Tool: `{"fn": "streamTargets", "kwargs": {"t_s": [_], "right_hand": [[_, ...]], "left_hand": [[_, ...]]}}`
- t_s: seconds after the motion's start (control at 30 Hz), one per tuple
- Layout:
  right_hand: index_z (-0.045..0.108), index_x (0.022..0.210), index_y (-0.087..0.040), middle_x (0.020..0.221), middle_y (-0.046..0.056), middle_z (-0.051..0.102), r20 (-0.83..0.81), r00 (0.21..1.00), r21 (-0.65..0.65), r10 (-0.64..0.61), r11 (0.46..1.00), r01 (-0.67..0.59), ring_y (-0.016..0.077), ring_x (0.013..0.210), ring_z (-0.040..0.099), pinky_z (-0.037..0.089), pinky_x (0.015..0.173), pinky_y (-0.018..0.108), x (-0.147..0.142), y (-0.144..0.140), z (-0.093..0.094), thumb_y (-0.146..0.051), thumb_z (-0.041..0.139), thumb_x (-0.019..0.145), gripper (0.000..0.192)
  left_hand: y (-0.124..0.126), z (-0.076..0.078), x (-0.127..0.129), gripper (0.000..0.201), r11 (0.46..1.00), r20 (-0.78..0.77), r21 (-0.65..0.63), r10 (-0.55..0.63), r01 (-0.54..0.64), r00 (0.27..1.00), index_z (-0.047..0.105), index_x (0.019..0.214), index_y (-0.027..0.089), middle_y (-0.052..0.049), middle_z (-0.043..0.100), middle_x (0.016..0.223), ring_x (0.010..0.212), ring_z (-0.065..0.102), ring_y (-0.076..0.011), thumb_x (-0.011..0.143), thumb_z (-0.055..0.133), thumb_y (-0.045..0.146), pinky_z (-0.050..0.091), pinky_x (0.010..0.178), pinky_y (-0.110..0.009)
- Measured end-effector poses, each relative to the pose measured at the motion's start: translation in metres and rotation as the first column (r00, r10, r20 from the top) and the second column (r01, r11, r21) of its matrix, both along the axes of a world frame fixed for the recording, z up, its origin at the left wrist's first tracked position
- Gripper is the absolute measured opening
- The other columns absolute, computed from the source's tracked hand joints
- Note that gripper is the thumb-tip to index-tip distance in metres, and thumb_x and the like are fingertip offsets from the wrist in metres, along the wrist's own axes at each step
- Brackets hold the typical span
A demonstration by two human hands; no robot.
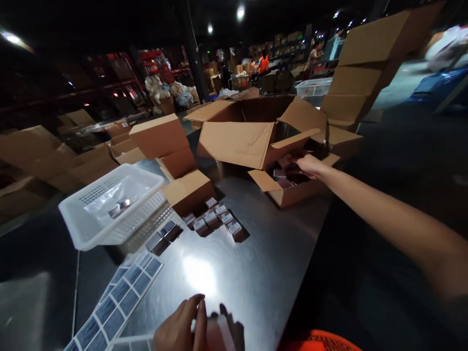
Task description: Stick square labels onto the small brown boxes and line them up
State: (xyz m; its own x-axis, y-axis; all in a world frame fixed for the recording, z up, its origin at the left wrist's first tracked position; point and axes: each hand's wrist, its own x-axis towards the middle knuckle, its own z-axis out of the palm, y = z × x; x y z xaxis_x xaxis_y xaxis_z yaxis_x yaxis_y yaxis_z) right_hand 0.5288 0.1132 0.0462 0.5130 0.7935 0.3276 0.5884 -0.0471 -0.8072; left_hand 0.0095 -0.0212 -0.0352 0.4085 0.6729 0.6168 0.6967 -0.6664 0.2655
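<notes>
My right hand reaches into an open carton at the table's right edge. Its fingers are closed on a small brown box, partly hidden by the carton flap. More small dark boxes lie inside that carton. At the bottom of the view, my left hand is low over the metal table, fingers bent together; what they hold, if anything, cannot be made out. Beside it is a blurred pale pink patch. Several small brown boxes with white labels stand mid-table. Sheets of dark labels lie to the left.
A white plastic basket with clear film stands left. Cartons sit behind the small boxes, a large open carton at the back, and stacked cartons at right. An orange basket is below the table edge. People work far off.
</notes>
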Motion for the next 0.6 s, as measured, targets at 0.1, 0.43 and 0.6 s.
{"fn": "streamTargets", "kwargs": {"t_s": [0.1, 0.43, 0.6], "right_hand": [[0.065, 0.103, -0.019, 0.093, 0.012, 0.074, 0.126, 0.990, -0.001, -0.056, 0.998, 0.056, 0.0348, 0.087, 0.070, 0.061, 0.078, 0.051, 0.006, -0.015, 0.005, -0.041, 0.087, 0.065, 0.049], [0.065, 0.099, -0.019, 0.105, 0.012, 0.064, 0.407, 0.912, 0.094, -0.039, 0.996, 0.001, 0.0339, 0.095, 0.064, 0.054, 0.092, 0.052, -0.012, -0.027, 0.006, -0.042, 0.075, 0.071, 0.038], [0.065, 0.101, -0.021, 0.111, 0.011, 0.060, 0.416, 0.909, 0.103, 0.014, 0.993, -0.062, 0.0330, 0.104, 0.061, 0.051, 0.098, 0.047, -0.022, -0.030, 0.002, -0.032, 0.073, 0.072, 0.032]], "left_hand": [[0.001, 0.001, 0.000, 0.026, 1.000, -0.022, 0.008, -0.009, 0.009, 1.000, 0.064, 0.100, 0.025, 0.003, 0.075, 0.081, 0.059, 0.071, -0.0093, 0.106, 0.042, 0.035, 0.048, 0.049, -0.019], [-0.001, 0.005, 0.008, 0.028, 0.999, -0.051, 0.003, -0.042, 0.042, 0.998, 0.065, 0.096, 0.024, 0.002, 0.074, 0.077, 0.058, 0.071, -0.0101, 0.106, 0.041, 0.034, 0.049, 0.050, -0.019], [0.000, 0.005, 0.007, 0.028, 0.998, -0.076, 0.051, -0.041, 0.045, 0.996, 0.065, 0.095, 0.023, 0.001, 0.074, 0.078, 0.060, 0.071, -0.0112, 0.106, 0.041, 0.032, 0.050, 0.053, -0.021]]}}
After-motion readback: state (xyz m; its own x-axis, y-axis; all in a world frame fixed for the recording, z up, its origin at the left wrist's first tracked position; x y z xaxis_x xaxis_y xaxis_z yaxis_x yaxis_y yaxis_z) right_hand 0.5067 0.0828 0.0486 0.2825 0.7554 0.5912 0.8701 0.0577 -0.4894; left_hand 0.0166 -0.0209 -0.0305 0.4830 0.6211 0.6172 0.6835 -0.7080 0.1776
